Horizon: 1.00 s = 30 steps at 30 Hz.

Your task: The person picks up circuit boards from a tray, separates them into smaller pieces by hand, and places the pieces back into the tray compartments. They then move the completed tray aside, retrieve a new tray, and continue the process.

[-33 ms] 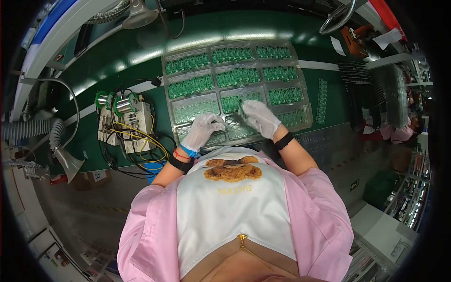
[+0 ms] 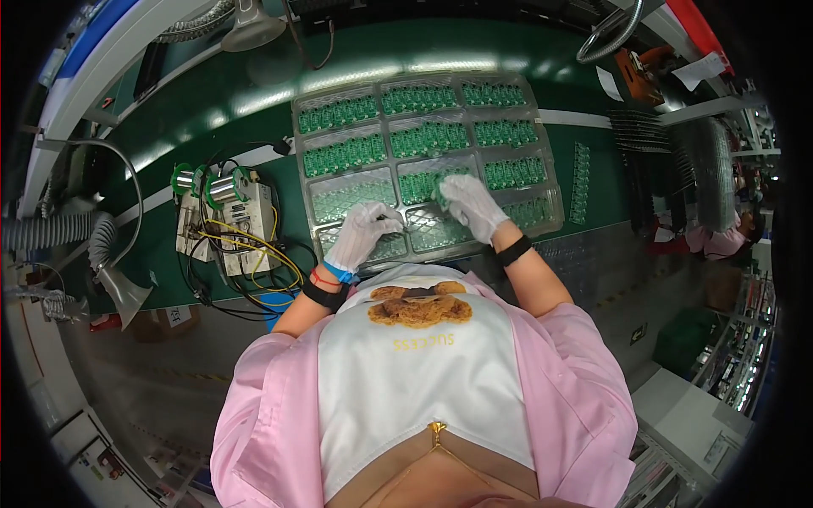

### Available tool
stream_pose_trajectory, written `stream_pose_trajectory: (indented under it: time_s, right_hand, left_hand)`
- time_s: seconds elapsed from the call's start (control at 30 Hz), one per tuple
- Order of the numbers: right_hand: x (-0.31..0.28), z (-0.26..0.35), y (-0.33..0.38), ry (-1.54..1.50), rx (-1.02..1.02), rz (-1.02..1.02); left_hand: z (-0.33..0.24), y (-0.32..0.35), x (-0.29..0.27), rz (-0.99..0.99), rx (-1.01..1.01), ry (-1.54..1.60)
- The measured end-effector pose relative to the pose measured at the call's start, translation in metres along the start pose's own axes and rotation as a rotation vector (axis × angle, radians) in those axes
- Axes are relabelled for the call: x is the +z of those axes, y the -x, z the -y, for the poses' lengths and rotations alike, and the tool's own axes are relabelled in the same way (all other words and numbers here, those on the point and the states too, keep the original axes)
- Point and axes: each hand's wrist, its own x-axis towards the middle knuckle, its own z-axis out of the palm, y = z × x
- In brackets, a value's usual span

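Handling the green circuit board (image 2: 441, 194) should call for a light edge grip, lifted clear of the board rows (image 2: 429, 140) to avoid snagging. The board is near the centre of the frame, over the clear tray (image 2: 551, 190). Right hand (image 2: 474, 210): fingertips closed on the board; exact contact points hidden. Left hand (image 2: 362, 235), left of centre: fingers curled; contents cannot be told.

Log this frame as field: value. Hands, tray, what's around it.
Left hand: white glove, fingers curled, over tray's near-left part
Right hand: white glove, green board at fingertips; hold unclear
Tray: clear, divided, many green circuit boards
Left of tray: wire spools, pale box
Right of tray: separate green strip
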Motion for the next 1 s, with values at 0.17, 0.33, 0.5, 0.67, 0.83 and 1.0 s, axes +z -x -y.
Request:
stream_pose_trajectory:
  time_s: [0.17,0.33,0.5,0.67,0.83,1.0]
  right_hand:
    - [-0.024,-0.066,-0.044,0.816,-0.209,-0.507]
    - [0.001,-0.038,-0.044,0.95,-0.159,-0.562]
    - [-0.009,-0.038,-0.047,0.976,-0.104,-0.537]
    - [0.0,-0.03,-0.044,1.01,-0.116,-0.477]
    - [0.013,-0.008,-0.032,0.995,0.006,-0.602]
    - [0.049,0.023,0.009,0.67,-0.457,-0.2]
  left_hand:
    - [-0.005,0.001,0.005,-0.171,-0.163,0.163]
    - [0.021,0.004,0.007,-0.267,0.081,-0.248]
    - [0.03,0.003,0.013,-0.178,-0.049,-0.186]
    - [0.042,0.007,0.02,-0.161,-0.076,-0.418]
    - [0.041,0.007,0.021,-0.203,0.025,-0.442]
    - [0.004,-0.004,0.013,-0.138,-0.098,-0.382]
